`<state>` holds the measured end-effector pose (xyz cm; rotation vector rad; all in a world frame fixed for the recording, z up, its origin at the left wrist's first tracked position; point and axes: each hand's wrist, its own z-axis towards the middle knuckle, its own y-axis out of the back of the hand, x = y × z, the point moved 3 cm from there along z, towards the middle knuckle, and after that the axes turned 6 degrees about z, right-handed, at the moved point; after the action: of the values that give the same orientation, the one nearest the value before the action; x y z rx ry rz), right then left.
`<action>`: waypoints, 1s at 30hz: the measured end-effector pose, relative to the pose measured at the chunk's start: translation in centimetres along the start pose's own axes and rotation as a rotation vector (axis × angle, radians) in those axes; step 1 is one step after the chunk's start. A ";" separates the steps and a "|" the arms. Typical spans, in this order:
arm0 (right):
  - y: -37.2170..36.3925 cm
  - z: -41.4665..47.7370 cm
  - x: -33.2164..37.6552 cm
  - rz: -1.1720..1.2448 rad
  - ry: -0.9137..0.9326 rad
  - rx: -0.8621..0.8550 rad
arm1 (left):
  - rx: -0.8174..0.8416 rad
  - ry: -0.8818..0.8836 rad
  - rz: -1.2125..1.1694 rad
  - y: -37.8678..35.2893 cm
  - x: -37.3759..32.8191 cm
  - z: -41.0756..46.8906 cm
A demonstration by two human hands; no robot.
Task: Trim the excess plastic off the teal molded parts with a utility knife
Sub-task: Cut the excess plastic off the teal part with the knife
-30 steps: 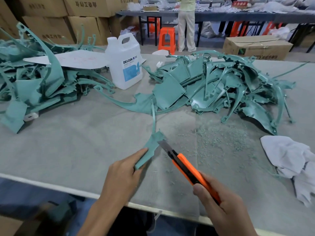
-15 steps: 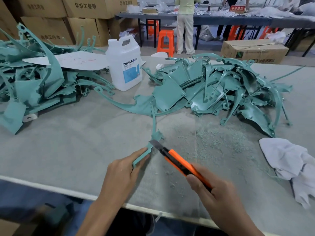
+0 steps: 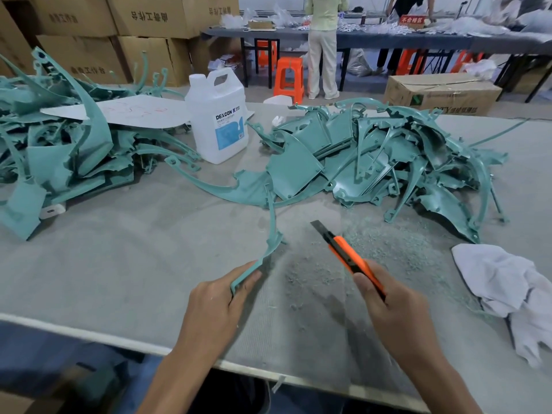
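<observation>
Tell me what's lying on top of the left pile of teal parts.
A flat white sheet with faint red marks lies on the pile; the parts beneath it are hidden.

light: even, bright overhead; shadows: soft; edges: wide-angle bowing; focus: slightly soft
</observation>
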<state>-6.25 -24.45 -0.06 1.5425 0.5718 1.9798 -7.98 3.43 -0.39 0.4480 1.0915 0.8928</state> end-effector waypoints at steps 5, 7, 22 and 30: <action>-1.1 -2.7 1.9 0.118 0.117 0.085 | 0.041 0.050 0.000 -0.2 0.0 0.2; -1.4 -2.3 1.9 0.140 0.080 0.109 | 0.078 0.086 0.026 -0.4 0.3 0.2; -2.5 -4.2 4.5 0.120 0.211 -0.070 | 0.024 0.056 0.149 -0.1 -0.2 0.7; -3.1 -4.6 5.1 0.124 0.250 -0.036 | 0.014 0.033 0.124 -0.1 -0.1 0.6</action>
<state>-11.12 -18.73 0.52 1.3469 0.5462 2.2842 -7.42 3.34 -0.10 0.5182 1.1096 1.0050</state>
